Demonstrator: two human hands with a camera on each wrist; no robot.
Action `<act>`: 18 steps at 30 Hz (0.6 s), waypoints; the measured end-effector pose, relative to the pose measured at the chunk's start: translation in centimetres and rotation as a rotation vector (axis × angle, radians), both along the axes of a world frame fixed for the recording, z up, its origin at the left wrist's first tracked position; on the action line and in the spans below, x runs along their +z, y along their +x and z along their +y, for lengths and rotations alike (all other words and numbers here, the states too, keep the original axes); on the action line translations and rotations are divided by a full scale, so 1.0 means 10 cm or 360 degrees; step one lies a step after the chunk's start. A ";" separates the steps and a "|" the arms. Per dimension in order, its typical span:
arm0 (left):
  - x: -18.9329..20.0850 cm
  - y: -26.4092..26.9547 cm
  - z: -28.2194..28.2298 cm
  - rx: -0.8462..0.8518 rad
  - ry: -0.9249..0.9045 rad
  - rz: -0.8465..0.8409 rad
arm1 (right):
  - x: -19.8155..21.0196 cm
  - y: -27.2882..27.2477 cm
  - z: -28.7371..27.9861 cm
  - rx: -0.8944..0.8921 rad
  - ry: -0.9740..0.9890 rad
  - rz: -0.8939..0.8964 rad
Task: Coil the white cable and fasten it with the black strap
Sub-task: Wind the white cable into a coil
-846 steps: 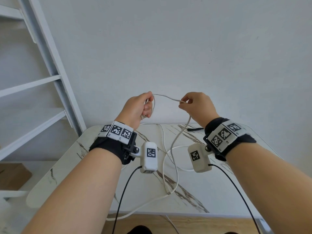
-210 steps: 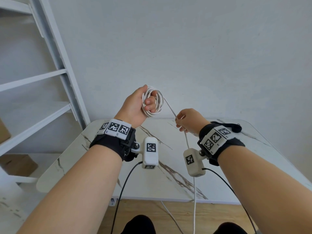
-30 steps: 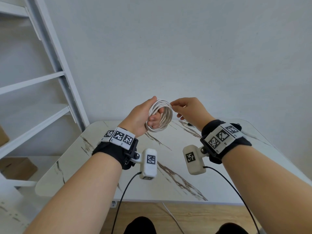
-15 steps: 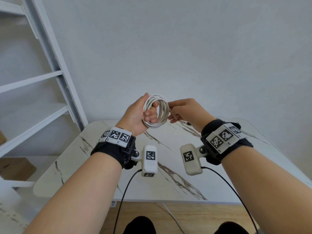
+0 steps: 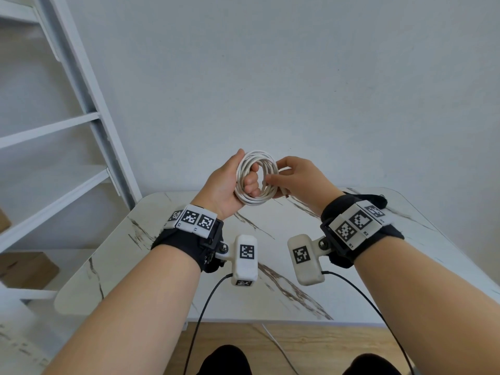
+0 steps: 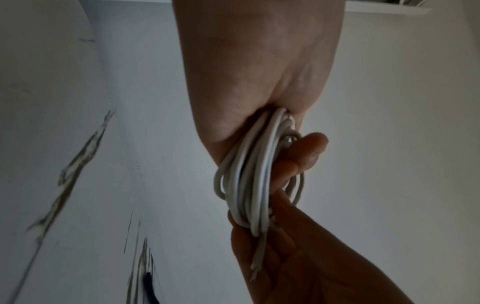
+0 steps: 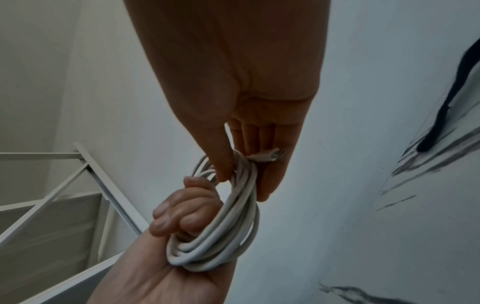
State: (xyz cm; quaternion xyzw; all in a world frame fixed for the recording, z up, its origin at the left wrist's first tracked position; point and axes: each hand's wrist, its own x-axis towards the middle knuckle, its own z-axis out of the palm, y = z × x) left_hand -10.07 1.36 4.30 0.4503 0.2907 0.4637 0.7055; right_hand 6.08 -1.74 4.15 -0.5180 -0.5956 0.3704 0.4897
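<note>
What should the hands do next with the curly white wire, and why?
Probably the right hand lets go and reaches for the black strap lying on the table. The white cable is fully coiled in the left hand, its plug end tucked in, and nothing binds it yet.

Plain indoor room, likely domestic: white marble-patterned table [image 5: 365,266] at 6 o'clock against bare grey wall [image 5: 270,77]; white metal ladder frame [image 5: 89,123] at 10 o'clock; wood-look floor [image 5: 311,345].

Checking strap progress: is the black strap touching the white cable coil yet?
Apart. The right wrist view shows the black strap lying on the table, while the cable coil is held clear of it.
</note>
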 end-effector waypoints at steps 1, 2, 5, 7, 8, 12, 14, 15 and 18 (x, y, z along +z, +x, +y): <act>-0.01 0.01 0.00 0.0041 -0.0014 0.0004 | 0.00 0.00 0.00 -0.0001 0.0005 0.0027; -0.02 0.00 0.01 0.0081 -0.0033 0.0004 | 0.00 0.01 -0.01 0.0006 0.0013 0.0059; -0.05 0.00 0.03 0.0175 -0.0062 0.0024 | -0.01 0.01 0.00 -0.0008 0.0035 0.0065; -0.06 0.02 0.03 0.0212 -0.0034 0.0071 | -0.02 0.01 0.01 -0.0040 0.0060 0.0019; -0.06 0.02 0.03 0.0226 -0.0019 0.0090 | -0.02 0.01 0.01 -0.0056 0.0071 0.0001; -0.08 -0.03 0.07 0.0213 0.0047 0.0181 | -0.02 0.05 0.03 -0.0110 0.0127 -0.0125; -0.09 -0.06 0.09 0.0160 0.0045 0.0234 | -0.01 0.07 0.05 -0.0131 0.0164 -0.0259; -0.08 -0.07 0.09 0.0138 0.0038 0.0266 | -0.01 0.07 0.05 -0.0139 0.0178 -0.0330; -0.06 -0.09 0.10 0.0103 0.0089 0.0427 | 0.01 0.09 0.06 -0.0153 0.0198 -0.0495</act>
